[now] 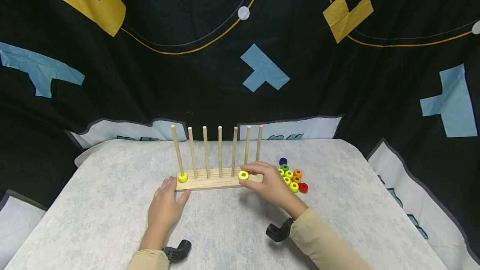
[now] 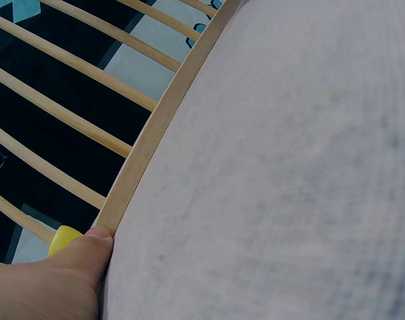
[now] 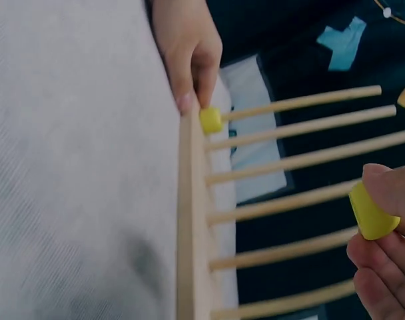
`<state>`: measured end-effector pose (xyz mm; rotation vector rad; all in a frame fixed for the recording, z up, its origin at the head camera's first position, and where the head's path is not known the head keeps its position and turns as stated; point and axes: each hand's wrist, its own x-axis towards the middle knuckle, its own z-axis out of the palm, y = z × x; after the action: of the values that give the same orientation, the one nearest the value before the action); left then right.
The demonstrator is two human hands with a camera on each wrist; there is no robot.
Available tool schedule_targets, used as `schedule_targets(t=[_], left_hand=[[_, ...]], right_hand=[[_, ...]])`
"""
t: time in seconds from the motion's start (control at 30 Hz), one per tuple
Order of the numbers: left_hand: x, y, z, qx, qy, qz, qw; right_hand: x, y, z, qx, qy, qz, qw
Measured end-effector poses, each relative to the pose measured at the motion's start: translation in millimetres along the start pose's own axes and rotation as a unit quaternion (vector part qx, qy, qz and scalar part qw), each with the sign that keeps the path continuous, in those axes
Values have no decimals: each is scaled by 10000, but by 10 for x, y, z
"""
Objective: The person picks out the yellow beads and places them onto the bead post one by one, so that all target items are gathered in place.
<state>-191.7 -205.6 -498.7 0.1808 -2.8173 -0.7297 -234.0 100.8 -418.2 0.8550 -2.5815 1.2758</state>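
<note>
A wooden peg board (image 1: 210, 183) with several upright pegs stands on the table. My left hand (image 1: 163, 207) grips its left end, the thumb (image 2: 89, 257) against the front edge. One yellow bead (image 1: 182, 177) sits at the foot of the leftmost peg, beside that hand. My right hand (image 1: 271, 182) pinches a second yellow bead (image 3: 372, 212) between thumb and fingers. It holds this bead off the board, in front of the pegs toward the right, and no peg passes through it. The right hand hides part of the board's right end.
Right of the board lies a cluster of loose beads: a dark blue bead (image 1: 283, 161), green and yellow ones, orange ones and a red bead (image 1: 303, 188). A pale cloth covers the table (image 1: 112, 203). Behind it hangs a black patterned curtain (image 1: 210, 86).
</note>
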Motion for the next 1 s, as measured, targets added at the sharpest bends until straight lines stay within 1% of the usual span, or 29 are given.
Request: schedule_targets(t=[0.33,0.43,0.67,0.8,1.0], left_hand=[[3,-1,0,13,-22,-12,10000],[1,3,2,13,-15,-19,10000],[1,25,-1,13,-22,-74,10000],[9,26,-1,25,-48,-115,9999],[2,23,-4,54,-94,-148,9998]], right_hand=[[255,-331,134,321,-193,-364,9986],[340,-421,158,349,-135,-484,9981],[498,-624,203,344,175,-652,9971],[577,-728,224,298,205,-644,9973],[721,-883,220,380,280,-670,9966]])
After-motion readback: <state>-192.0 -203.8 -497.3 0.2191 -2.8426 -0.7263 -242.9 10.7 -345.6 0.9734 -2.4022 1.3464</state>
